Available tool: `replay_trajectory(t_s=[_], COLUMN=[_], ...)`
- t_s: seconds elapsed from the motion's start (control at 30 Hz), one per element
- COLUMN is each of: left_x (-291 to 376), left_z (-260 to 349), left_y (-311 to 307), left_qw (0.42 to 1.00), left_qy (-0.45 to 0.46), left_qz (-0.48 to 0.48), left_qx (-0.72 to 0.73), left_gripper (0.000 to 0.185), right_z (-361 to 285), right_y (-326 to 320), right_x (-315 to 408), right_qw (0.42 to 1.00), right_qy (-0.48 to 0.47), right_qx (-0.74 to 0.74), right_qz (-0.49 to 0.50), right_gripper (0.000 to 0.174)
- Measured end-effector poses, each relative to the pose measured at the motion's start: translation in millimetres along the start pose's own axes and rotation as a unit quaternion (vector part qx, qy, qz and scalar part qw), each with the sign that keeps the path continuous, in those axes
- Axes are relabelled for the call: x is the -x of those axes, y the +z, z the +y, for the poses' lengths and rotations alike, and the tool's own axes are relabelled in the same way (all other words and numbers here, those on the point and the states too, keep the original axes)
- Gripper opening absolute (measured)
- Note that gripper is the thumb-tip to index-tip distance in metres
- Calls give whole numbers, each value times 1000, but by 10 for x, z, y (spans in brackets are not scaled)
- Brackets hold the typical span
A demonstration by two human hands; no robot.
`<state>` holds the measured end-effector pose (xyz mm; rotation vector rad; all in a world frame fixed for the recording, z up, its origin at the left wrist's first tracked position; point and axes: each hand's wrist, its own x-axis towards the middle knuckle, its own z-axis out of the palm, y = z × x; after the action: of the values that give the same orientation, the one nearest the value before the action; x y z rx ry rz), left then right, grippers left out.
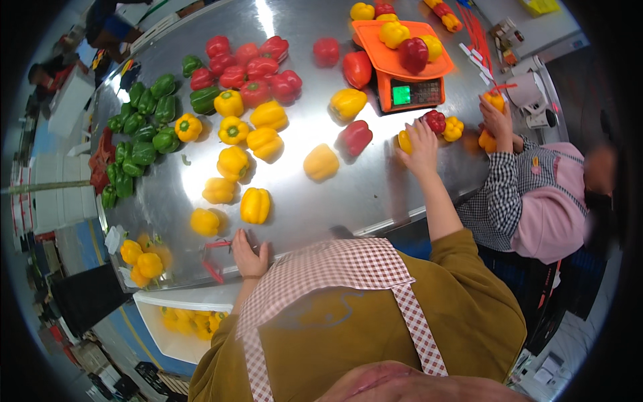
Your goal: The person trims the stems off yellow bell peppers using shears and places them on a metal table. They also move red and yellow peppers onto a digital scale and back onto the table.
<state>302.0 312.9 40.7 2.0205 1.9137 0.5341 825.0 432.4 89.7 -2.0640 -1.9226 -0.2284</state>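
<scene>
My right hand (pixel 423 148) is on a yellow bell pepper (pixel 405 142), its fingers curled over the far side. A dark red bell pepper (pixel 435 121) touches the fingertips, and another yellow bell pepper (pixel 453 129) sits beyond it in the same row. Down at the near table edge, my left hand (pixel 249 256) rests palm down with the thumb apart. A red-handled cutting tool (pixel 217 244) lies against it; whether the fingers grip the tool is hidden. The closest pepper to that hand is an upright yellow one (pixel 255 206).
An orange scale (pixel 409 93) carries yellow and red peppers. Red (pixel 256 68), green (pixel 143 133) and yellow peppers lie about the metal table (pixel 296 211). At right, a co-worker's hands (pixel 497 120) hold peppers with a red strip. A white bin (pixel 166 334) of yellow peppers stands below left.
</scene>
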Motion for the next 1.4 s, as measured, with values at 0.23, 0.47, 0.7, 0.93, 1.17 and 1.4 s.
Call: replay_trajectory(t_s=[0.23, 0.47, 0.7, 0.93, 1.17, 1.4], left_x=[8, 23, 12, 34, -11, -521], left_z=[-41, -67, -47, -16, 49, -81], left_y=[18, 26, 21, -13, -271, -629], left_qw=[1000, 1000, 1000, 999, 992, 973], left_qy=[14, -3, -13, -40, -59, -79], left_qz=[-3, -9, -8, 28, 85, 211], left_qx=[-21, -22, -11, 13, 72, 56], left_gripper=[75, 75, 74, 70, 62, 61], right_z=[468, 834, -134, -452, -310, -467], right_y=[235, 72, 531, 1303, 1569, 1485], right_x=[-185, -335, -989, -2074, -2417, -2300], right_qw=[985, 964, 966, 976, 978, 949], right_qy=[63, 177, -70, 109, 158, 104], right_qx=[132, 168, -245, -184, -101, -280], right_qz=[-96, -107, -36, -46, -86, -103], right_gripper=[68, 64, 61, 89, 94, 79])
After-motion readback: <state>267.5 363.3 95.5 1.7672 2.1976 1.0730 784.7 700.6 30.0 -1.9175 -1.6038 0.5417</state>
